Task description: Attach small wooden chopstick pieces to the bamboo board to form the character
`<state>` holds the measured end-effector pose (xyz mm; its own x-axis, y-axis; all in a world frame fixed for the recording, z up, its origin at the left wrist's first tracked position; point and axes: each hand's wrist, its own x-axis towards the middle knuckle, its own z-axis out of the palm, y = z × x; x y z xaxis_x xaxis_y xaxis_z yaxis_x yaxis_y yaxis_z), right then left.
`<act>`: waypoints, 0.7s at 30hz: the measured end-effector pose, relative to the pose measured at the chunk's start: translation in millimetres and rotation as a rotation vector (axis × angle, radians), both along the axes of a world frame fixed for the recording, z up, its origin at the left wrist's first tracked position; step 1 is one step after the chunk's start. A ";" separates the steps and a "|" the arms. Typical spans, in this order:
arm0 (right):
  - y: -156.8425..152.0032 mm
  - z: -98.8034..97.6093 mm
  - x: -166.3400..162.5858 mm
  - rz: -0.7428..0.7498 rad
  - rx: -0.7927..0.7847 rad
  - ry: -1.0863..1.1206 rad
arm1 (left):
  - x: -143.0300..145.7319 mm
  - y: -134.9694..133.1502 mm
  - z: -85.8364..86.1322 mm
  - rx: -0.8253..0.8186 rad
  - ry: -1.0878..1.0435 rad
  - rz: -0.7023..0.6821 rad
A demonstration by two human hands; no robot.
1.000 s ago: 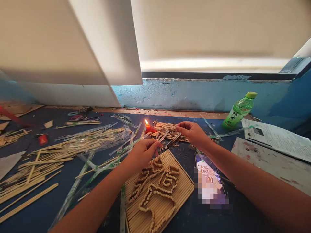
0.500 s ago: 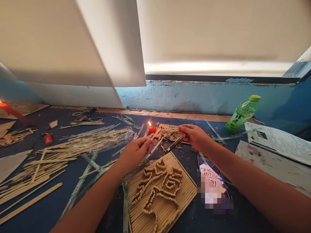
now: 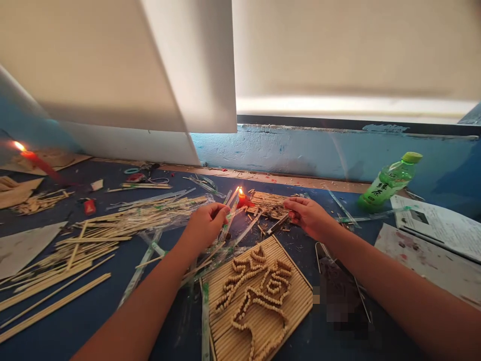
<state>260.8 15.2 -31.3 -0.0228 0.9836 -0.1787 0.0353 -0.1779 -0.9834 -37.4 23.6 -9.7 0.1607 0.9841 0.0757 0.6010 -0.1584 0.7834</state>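
Note:
My left hand [image 3: 205,225] is pinched shut on a thin bamboo stick [image 3: 230,214] whose far tip points at the flame of a small red candle [image 3: 241,197]. My right hand [image 3: 310,215] rests with its fingers curled together at the edge of a small mat of loose sticks [image 3: 267,204]. Its fingertips are at the end of a slim metal tool [image 3: 277,224]. What they grip, if anything, is hidden. In front of both hands lies a bamboo mat [image 3: 289,311] bearing a pattern of small round beads [image 3: 259,291].
A phone [image 3: 340,291] lies under my right forearm. A green bottle [image 3: 391,180] and papers [image 3: 439,228] are at right. Piles of bamboo sticks [image 3: 112,225] and plastic wrappers cover the left. A second lit candle [image 3: 35,159] and a red lighter [image 3: 89,206] sit far left. White boards [image 3: 112,75] lean on the wall.
My left hand lifted off the beaded mat with the stick and moved toward the candle flame. My right hand dropped onto the table by the metal tool. The phone screen went dark.

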 end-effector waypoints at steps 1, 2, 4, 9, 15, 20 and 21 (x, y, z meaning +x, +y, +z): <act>-0.1 -0.5 -0.4 0.001 0.004 -0.008 | -1.2 3.4 -3.1 0.003 0.008 0.016; 0.1 -0.8 -0.8 0.002 0.008 -0.017 | -1.8 6.6 -6.3 0.005 0.016 0.028; 1.0 -1.1 -1.8 0.004 0.015 -0.038 | -1.8 11.8 -11.9 0.007 0.031 0.038; 6.8 2.3 -5.8 0.022 0.030 -0.103 | 2.3 15.9 -15.3 0.004 0.062 0.042; 22.1 13.0 -16.8 0.043 0.089 -0.232 | 7.5 11.0 -8.1 -0.010 0.071 0.034; 44.3 15.8 -35.4 0.038 0.185 -0.332 | 7.5 10.7 -9.0 -0.014 0.043 0.023; 48.9 15.1 -40.0 0.042 0.207 -0.345 | 7.4 11.0 -9.4 -0.014 0.040 0.023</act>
